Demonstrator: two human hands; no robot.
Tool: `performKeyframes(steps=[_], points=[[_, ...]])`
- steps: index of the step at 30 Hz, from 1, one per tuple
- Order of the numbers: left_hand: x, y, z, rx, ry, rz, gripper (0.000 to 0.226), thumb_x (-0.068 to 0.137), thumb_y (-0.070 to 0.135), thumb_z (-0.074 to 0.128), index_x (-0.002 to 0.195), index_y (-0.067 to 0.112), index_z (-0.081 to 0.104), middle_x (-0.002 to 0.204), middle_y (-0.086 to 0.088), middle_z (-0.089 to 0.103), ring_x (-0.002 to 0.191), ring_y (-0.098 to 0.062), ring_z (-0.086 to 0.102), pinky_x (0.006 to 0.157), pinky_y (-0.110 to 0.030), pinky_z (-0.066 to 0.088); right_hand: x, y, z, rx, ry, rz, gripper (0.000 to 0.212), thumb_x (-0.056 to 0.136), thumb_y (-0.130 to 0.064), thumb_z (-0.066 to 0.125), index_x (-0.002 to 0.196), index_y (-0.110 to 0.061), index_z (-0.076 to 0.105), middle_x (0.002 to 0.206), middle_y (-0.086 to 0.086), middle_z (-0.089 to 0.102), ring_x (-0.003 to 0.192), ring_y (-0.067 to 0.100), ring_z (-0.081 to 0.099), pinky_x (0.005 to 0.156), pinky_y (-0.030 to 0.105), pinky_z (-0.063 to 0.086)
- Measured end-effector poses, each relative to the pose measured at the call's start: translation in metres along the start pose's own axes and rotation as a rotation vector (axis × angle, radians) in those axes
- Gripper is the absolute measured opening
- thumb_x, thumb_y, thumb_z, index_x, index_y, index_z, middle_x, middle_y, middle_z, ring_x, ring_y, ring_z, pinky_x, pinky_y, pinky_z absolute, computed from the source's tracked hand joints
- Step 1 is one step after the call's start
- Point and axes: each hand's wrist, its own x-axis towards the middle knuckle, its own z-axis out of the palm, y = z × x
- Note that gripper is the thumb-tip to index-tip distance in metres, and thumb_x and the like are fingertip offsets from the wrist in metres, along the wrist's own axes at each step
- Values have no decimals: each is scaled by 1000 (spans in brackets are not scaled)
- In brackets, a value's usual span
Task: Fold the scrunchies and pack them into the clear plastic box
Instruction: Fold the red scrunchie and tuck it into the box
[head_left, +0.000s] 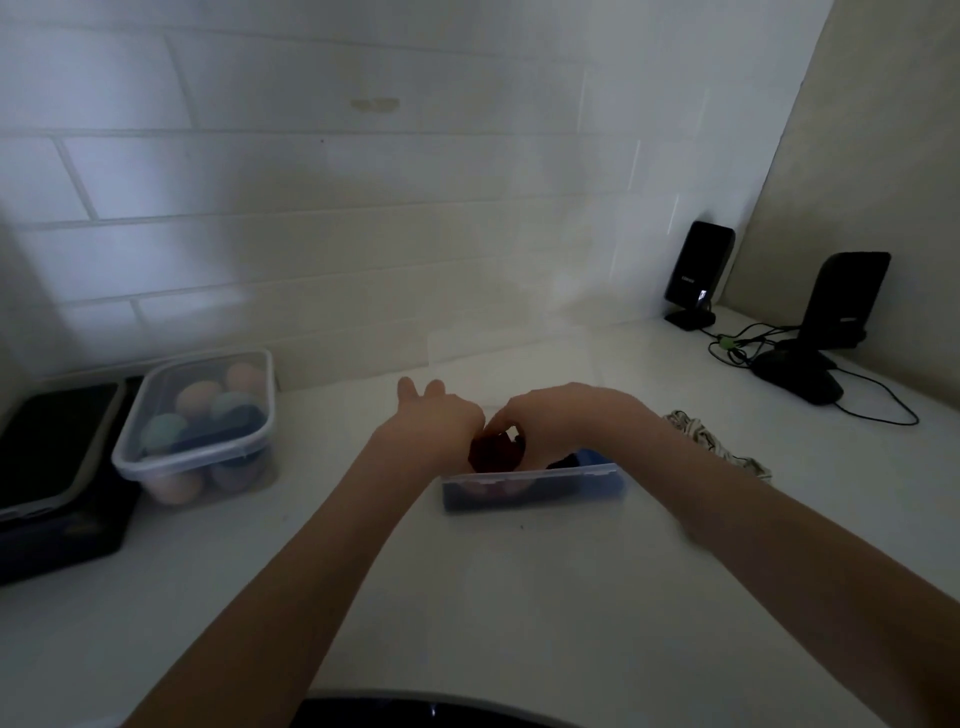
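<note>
Both hands, left hand (436, 415) and right hand (550, 415), pinch a dark red scrunchie (491, 449) above the part-filled clear box (535, 486); one patterned scrunchie (711, 441) waits at three o'clock.

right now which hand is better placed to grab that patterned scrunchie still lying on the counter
Right. The patterned scrunchie lies on the counter just right of the clear plastic box, beside the right hand's forearm. The left hand would have to cross over the box and the dark red scrunchie both hands are handling.

Both bare forearms reach forward, left hand (434, 415) and right hand (550, 415) meeting, fingers curled.
</note>
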Motion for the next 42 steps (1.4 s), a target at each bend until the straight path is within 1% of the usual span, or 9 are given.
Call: performKeyframes(steps=[4, 10, 13, 20, 26, 32, 35, 39, 42], points=[[0, 5, 1, 62, 25, 11, 28, 89, 48, 50, 78, 23, 47, 79, 0, 47, 103, -23, 37, 98, -48, 22, 11, -4, -3, -8, -123, -34, 69, 72, -47, 73, 133, -30, 46, 111, -7, 60, 90, 15, 51, 82, 29, 41], [2, 8, 1, 111, 49, 11, 9, 93, 30, 46, 91, 22, 51, 99, -5, 56, 110, -26, 39, 96, -42, 26, 13, -9, -2, -16, -69, -38, 55, 67, -45, 78, 114, -22, 60, 82, -7, 61, 68, 12, 54, 59, 23, 38], [3, 11, 1, 179, 34, -4, 14, 93, 23, 46, 101, 17, 55, 108, -7, 56, 108, -26, 41, 84, -33, 28, 9, -7, 1, 42, -91, -24, 49, 71, -45, 73, 108, -15, 64, 87, 2, 68, 68, 15, 59, 56, 21, 40], [2, 12, -1, 196, 11, -1, 13, 93, 14, 40, 96, 16, 52, 99, -7, 51, 106, -26, 42, 81, -32, 28, 5, -6, 7, -118, 60, 60, 52, 68, -66, 62, 109, -34, 59, 69, -17, 52, 61, 5, 49, 52, 24, 31], [0, 8, -1, 122, -11, -10, 12, 93, 22, 43, 83, 17, 48, 87, -4, 46, 105, -26, 39, 93, -42, 29, -1, 4, 11, -66, 79, -17, 47, 79, -65, 50, 124, -51, 47, 87, -17, 55, 72, 11, 51, 56, 24, 32], [-5, 1, -3, -88, 30, -4, 24, 84, 37, 62, 87, 13, 59, 88, -8, 56, 79, -21, 46, 73, -33, 37, -7, 11, 4, 177, 73, -65, 53, 74, -54, 68, 124, -46, 51, 93, -23, 56, 73, -3, 55, 66, 19, 38], [-11, -8, -10, -237, 24, 7, 40, 69, 49, 75, 73, 13, 57, 72, -3, 55, 64, -18, 52, 62, -30, 43, -21, 23, 2, 405, 81, -90, 53, 76, -51, 68, 125, -44, 51, 65, -29, 63, 56, -11, 58, 66, 17, 37], [-18, -20, -16, -289, 70, -14, 69, 64, 44, 81, 115, 5, 56, 108, -9, 62, 94, -25, 61, 80, -35, 52, -39, 43, 6, 540, 206, -86, 40, 81, -47, 65, 119, -38, 59, 49, -13, 62, 48, -2, 54, 55, 8, 36], [-21, -23, -16, -337, 122, 2, 73, 63, 31, 84, 125, 8, 51, 118, -10, 61, 102, -25, 60, 84, -35, 51, -47, 52, 13, 573, 349, -78, 22, 85, -34, 65, 106, -30, 67, 44, -10, 57, 43, 1, 49, 48, 6, 34]])
